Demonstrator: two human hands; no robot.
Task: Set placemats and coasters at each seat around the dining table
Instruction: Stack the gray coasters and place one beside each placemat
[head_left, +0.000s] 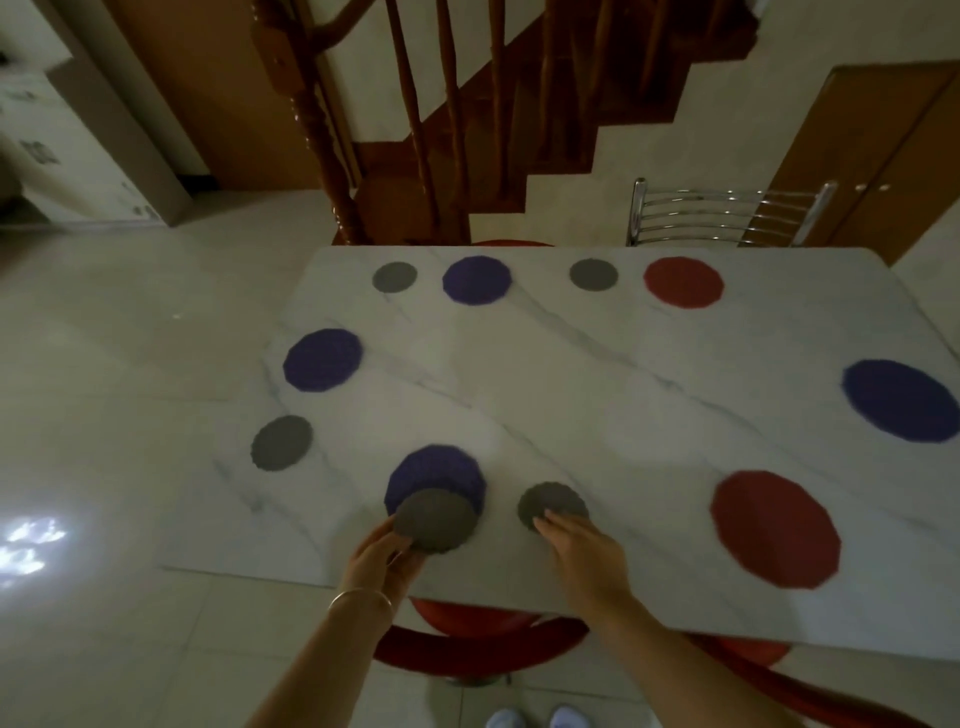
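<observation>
I am holding a grey coaster (435, 519) in my left hand (382, 558), fingers clamped on its near edge; it is hanging over the near rim of the purple placemat (436, 475) and hiding part of it. My right hand (582, 551) is lying flat, fingers together and stretched out, the tips pressing on a second grey coaster (552, 505) that is resting on the tabletop (597, 384) just beside that placemat.

Observed: the red placemat (775, 527) to my right and the dark blue placemat (901, 399) beyond it are showing no coaster alongside. The far and left seats are each showing a mat with a grey disc beside it.

Assessment: the placed coaster is probably being seated now. To do it well, I am judging it should sit apart from the purple mat, not overlapping, matching the spacing at the far seats. The held coaster appears destined for the red mat.
</observation>
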